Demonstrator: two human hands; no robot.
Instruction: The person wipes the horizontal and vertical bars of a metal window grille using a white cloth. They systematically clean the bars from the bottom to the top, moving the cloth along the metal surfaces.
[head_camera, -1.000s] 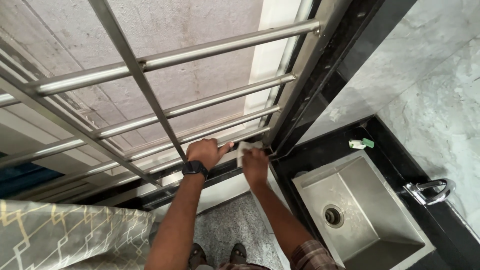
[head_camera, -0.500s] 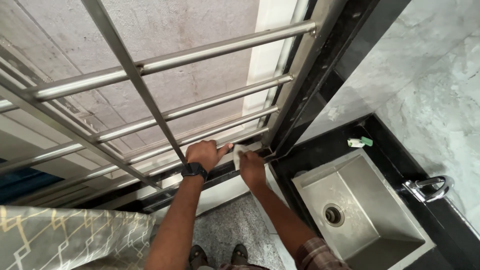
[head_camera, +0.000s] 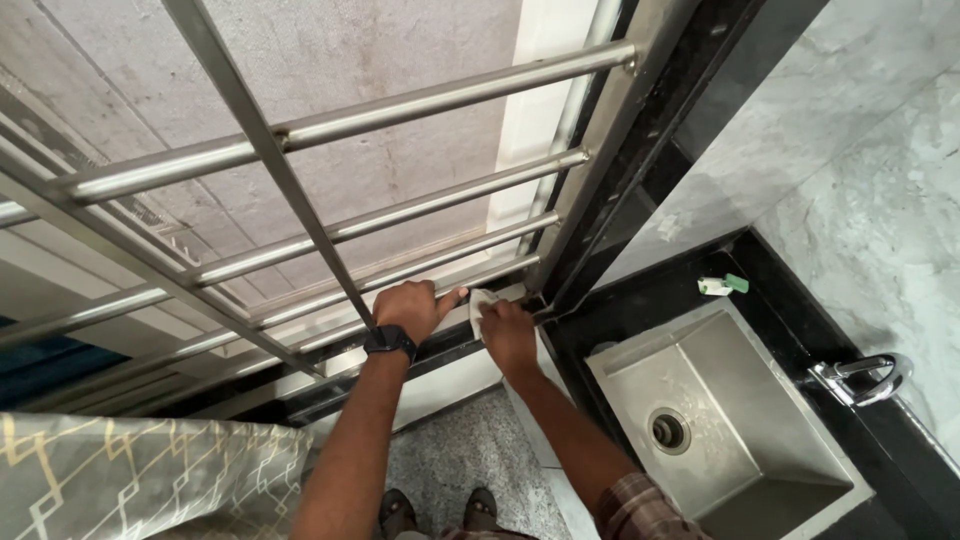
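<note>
I see both forearms enter from the bottom centre of the frame and reach up toward the window grille (head_camera: 300, 130), which fills the upper left and centre.

Left hand (head_camera: 412, 308): the forearm runs nearly straight up from the lower edge, with a dark wristwatch (head_camera: 390, 342) on the wrist. The hand is closed around the lowest grille bar (head_camera: 300, 325), knuckles toward me, thumb pointing right along the bar.

Right hand (head_camera: 508, 332): the forearm rises from a plaid sleeve (head_camera: 640, 505) at the lower right and angles up and left. The hand lies palm down, fingers together, pressing a small white cloth (head_camera: 481, 301) against the sill at the lower right corner of the grille, just beside the dark frame post (head_camera: 610, 200). The cloth shows only above the fingers; the rest is hidden under the hand. The two hands sit close together, thumb tip near the cloth.

Surroundings: a black stone worktop (head_camera: 640, 300) at centre right carries a steel sink (head_camera: 720, 420), a tap (head_camera: 865, 375) at the right edge, and a small green-and-white object (head_camera: 722, 285) near the wall. A patterned fabric (head_camera: 140, 475) covers the lower left.
</note>
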